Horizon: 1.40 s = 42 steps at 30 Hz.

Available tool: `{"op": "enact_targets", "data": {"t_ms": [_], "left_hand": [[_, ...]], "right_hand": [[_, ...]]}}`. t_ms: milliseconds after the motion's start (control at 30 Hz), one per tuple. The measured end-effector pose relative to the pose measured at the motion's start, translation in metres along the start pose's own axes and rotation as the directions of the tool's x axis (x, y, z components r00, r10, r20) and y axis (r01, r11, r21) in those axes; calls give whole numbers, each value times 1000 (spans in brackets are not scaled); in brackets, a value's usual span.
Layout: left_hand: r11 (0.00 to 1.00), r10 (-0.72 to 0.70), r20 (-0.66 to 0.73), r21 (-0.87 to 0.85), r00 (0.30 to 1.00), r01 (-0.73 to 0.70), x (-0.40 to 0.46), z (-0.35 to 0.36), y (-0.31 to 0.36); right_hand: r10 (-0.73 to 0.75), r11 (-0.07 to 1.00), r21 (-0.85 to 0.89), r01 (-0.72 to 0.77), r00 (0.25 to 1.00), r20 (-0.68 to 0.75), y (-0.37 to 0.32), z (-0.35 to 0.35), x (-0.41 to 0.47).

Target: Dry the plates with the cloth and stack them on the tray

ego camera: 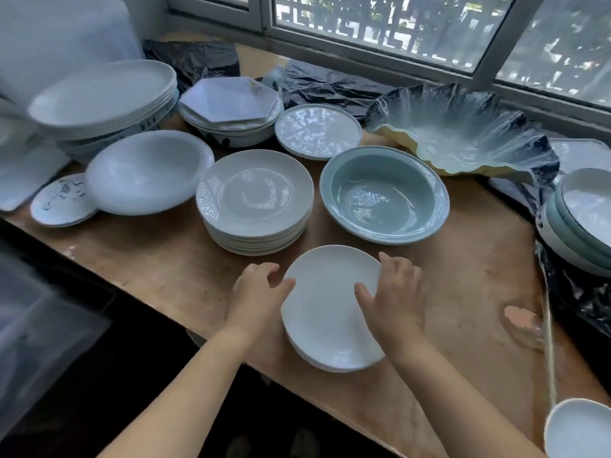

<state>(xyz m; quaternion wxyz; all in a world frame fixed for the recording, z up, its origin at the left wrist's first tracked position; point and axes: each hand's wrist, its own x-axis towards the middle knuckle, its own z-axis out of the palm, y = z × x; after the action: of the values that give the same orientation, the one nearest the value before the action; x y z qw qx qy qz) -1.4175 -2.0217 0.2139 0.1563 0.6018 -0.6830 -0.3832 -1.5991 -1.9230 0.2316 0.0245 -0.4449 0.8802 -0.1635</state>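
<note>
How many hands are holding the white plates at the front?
2. The left hand grips the left edge of the small plate pile; the right hand grips its right edge.

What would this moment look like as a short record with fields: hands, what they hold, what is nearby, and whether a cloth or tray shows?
left hand: left hand grips the left rim of the white plate
right hand: right hand grips its right rim, thumb on the face
plate: top of a small pile at the near edge of the wooden table
behind it: stack of plates, with a green bowl to the right of the stack
far right: wavy glass dish
cloth: none in view
tray: cannot tell
</note>
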Motion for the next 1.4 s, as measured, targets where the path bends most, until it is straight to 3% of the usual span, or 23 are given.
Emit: {"op": "enact_targets", "data": {"t_ms": [133,233,300,467,633,900,1100,1267,1400], "left_hand": [[967,73,-134,252,988,-38,-23,-42,-24],[911,97,-198,413,975,-7,-45,-83,-49],[899,66,-245,435,967,49,-65,-111,-70],[883,-84,-454,379,887,278,-145,-177,-138],[821,-248,-627,268,738,504,-268,-233,-222],[656,-462,-776,26,428,754,-526,-285,-346],[427,-605,-785,-176,136,887,-715,-287,-412],[248,-674,-728,-380,-123,891,-833,-275,-444],[115,-695,-654,-510,-298,852,-900,-264,-464]], "right_hand": [[-314,944,-94,315,949,22,-51,-1,2],[-503,858,-72,509,860,90,-99,3,-9],[-607,788,-40,615,785,122,-134,7,-23],[-835,527,0,850,517,189,-227,27,-83],[-955,251,121,961,225,194,-319,34,-201],[-962,-142,296,945,-201,182,-417,32,-477],[-845,-429,413,804,-518,130,-452,23,-689],[-685,-639,429,639,-726,62,-467,13,-831],[-550,-753,413,512,-835,34,-478,11,-922]]}}
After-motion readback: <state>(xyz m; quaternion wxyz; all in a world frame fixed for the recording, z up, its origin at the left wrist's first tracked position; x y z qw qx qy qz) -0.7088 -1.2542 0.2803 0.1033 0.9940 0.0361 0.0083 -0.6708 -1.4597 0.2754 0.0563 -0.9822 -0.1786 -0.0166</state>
